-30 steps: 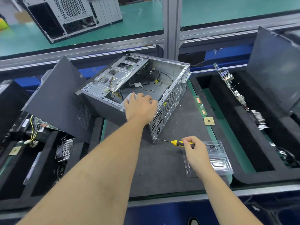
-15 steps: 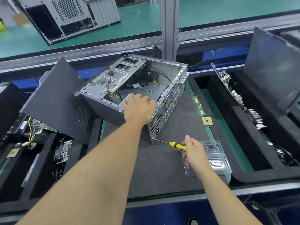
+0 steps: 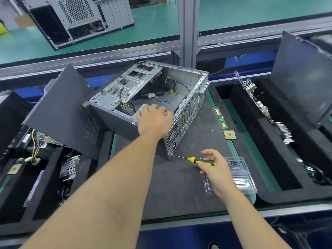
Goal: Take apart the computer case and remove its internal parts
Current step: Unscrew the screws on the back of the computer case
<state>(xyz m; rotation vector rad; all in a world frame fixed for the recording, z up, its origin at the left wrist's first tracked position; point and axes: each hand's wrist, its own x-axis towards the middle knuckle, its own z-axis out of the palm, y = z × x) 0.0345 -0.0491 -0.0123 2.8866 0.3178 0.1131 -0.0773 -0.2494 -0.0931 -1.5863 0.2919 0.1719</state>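
No legible text anywhere, sticker on the RAM stick (image 3: 220, 118) right of the case (image 3: 147, 97) too blurred to read, white tag inside the case unreadable, markings on the CPU (image 3: 229, 135) too small

- computer case (image 3: 115, 121) is grey outside, bare silver metal inside, with a honeycomb vent pattern on the rear panel
- wire bundle (image 3: 125, 105) in there is yellow, black and purple-ish, hard to tell
- screwdriver (image 3: 201, 161) has a yellow and black handle
- work mat (image 3: 179, 186) is dark grey and speckled
- RAM stick (image 3: 220, 118) is green with orange stickers
- CPU (image 3: 230, 134) is gold-tan
- upper shelf (image 3: 152, 24) is teal green
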